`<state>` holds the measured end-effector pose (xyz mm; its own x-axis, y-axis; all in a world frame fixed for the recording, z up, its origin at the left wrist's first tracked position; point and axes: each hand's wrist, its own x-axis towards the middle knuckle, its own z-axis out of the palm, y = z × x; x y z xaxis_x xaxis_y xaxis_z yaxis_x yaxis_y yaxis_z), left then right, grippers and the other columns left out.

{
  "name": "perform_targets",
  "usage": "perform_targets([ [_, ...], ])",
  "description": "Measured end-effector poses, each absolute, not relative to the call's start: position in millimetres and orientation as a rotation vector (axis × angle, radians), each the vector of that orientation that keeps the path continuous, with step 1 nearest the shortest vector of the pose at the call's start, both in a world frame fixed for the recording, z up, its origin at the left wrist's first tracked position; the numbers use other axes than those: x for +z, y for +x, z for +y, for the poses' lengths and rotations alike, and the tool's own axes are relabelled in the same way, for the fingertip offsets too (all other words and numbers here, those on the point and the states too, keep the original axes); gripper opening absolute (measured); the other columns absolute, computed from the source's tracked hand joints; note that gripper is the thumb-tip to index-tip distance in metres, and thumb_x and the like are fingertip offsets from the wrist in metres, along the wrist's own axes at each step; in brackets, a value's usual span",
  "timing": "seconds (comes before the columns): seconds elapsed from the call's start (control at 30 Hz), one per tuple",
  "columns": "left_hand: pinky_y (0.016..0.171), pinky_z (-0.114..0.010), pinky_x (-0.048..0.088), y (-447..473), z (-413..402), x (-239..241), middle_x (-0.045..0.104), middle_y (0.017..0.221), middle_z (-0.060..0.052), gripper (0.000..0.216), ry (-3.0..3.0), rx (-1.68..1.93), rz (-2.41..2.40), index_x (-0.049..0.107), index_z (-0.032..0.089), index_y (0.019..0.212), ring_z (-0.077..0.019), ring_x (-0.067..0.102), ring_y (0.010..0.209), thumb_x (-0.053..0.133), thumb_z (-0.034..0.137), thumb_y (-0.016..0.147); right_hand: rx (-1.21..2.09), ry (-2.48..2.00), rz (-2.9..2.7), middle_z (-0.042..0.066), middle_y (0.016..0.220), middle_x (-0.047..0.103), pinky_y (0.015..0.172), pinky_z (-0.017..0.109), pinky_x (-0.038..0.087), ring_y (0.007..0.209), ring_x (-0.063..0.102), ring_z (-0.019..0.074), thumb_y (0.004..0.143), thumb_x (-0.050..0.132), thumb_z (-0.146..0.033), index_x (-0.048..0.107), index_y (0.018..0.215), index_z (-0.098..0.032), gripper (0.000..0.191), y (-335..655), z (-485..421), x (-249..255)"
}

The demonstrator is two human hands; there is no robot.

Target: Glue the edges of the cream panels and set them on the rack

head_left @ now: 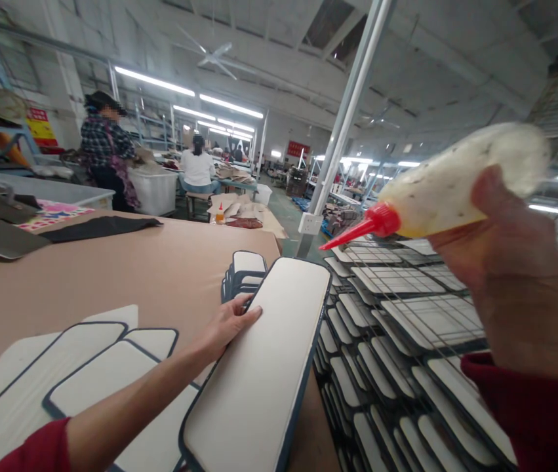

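My right hand (pixel 505 242) is raised at the right and wrapped round a pale squeeze bottle (pixel 450 183) with a red nozzle (pixel 362 229) that points left and slightly down. My left hand (pixel 232 321) rests with fingers stretched flat on the left edge of a long white panel with a dark rim (pixel 263 367), which lies on a stack at the brown table's (pixel 111 275) right edge. The nozzle tip hangs above the far end of that panel, not touching it.
More white dark-rimmed panels (pixel 96 380) lie overlapped on the table at lower left, and a small stack (pixel 244 269) stands behind my left hand. A wire rack (pixel 397 314) of several panels fills the right. A dark cloth (pixel 96 227) lies far left. Two people work at benches behind.
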<state>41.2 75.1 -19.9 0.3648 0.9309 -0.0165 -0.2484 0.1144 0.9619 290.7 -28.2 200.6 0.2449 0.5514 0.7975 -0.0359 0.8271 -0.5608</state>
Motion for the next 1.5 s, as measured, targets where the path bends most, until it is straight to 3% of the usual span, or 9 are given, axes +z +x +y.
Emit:
perform_targets([
  [0.13,0.052,-0.023,0.053,43,80,-18,0.074,0.084,-0.007,0.076,1.113,0.997,0.814,0.047,0.010,0.134,-0.0152,0.066,0.058,0.081,0.029,0.068,0.364,-0.441,-1.527,-0.007,0.102,0.070,0.103,0.036,0.043,0.127,0.049,0.0227,0.063,0.085,-0.025,0.069,0.067,-0.025,0.017,296,-28,215],
  [0.2,0.051,-0.024,0.053,45,82,-17,0.074,0.082,-0.005,0.073,1.117,0.991,0.815,0.048,0.011,0.132,-0.0153,0.066,0.058,0.080,0.028,0.069,0.324,-0.503,-1.669,-0.005,0.101,0.070,0.098,0.036,0.045,0.124,0.051,0.0226,0.071,0.077,-0.018,0.070,0.079,-0.022,0.011,293,-28,223],
  [0.3,0.052,-0.024,0.053,47,84,-14,0.074,0.080,-0.004,0.067,1.128,0.972,0.783,0.054,0.013,0.128,-0.0155,0.066,0.058,0.081,0.029,0.068,0.365,-0.751,-1.689,-0.001,0.095,0.069,0.086,0.039,0.046,0.112,0.058,0.0252,0.071,0.067,-0.010,0.060,0.113,-0.009,0.043,280,-24,228],
  [0.4,0.052,-0.023,0.053,50,84,-11,0.074,0.079,-0.004,0.069,1.134,0.964,0.767,0.055,0.013,0.127,-0.0154,0.066,0.058,0.082,0.031,0.066,0.539,-0.880,-1.589,0.005,0.092,0.070,0.078,0.036,0.050,0.096,0.065,0.0244,0.060,0.075,-0.009,0.055,0.116,-0.001,0.060,271,-14,222],
  [0.57,0.055,-0.023,0.052,48,88,-13,0.075,0.082,-0.006,0.077,1.142,0.964,0.733,0.055,0.012,0.128,-0.0165,0.067,0.062,0.084,0.037,0.061,0.732,-0.914,-1.447,0.006,0.090,0.070,0.073,0.030,0.057,0.082,0.066,0.0200,0.054,0.086,-0.019,0.065,0.102,-0.013,0.053,284,1,182],
  [0.8,0.052,-0.023,0.052,35,95,-21,0.075,0.085,-0.006,0.075,1.142,0.952,0.737,0.051,0.014,0.133,-0.0153,0.067,0.059,0.080,0.036,0.068,0.754,-0.925,-1.171,0.007,0.109,0.069,0.083,0.039,0.057,0.103,0.064,0.0285,0.062,0.080,-0.037,0.068,0.098,-0.024,0.041,318,-4,115],
  [1.07,0.053,-0.023,0.053,30,97,-24,0.074,0.080,-0.005,0.077,1.067,0.962,0.794,0.046,0.011,0.137,-0.0153,0.066,0.060,0.080,0.029,0.069,0.685,-0.950,-0.991,0.006,0.113,0.068,0.080,0.035,0.059,0.107,0.063,0.0292,0.059,0.080,-0.034,0.068,0.090,-0.025,0.034,314,-22,101],
  [1.33,0.054,-0.024,0.053,30,96,-33,0.074,0.079,-0.004,0.075,1.058,0.926,0.683,0.053,0.017,0.133,-0.0168,0.067,0.062,0.081,0.039,0.067,0.662,-0.923,-0.814,0.003,0.113,0.068,0.082,0.037,0.059,0.109,0.062,0.0285,0.057,0.083,-0.035,0.069,0.100,-0.028,0.046,311,-36,75],
  [1.5,0.055,-0.024,0.054,36,90,-31,0.075,0.084,-0.006,0.077,1.048,0.875,0.638,0.055,0.016,0.131,-0.0170,0.068,0.063,0.083,0.041,0.064,0.546,-0.949,-0.779,0.004,0.110,0.068,0.083,0.038,0.059,0.113,0.059,0.0290,0.056,0.082,-0.034,0.071,0.094,-0.029,0.040,314,-47,68],
])
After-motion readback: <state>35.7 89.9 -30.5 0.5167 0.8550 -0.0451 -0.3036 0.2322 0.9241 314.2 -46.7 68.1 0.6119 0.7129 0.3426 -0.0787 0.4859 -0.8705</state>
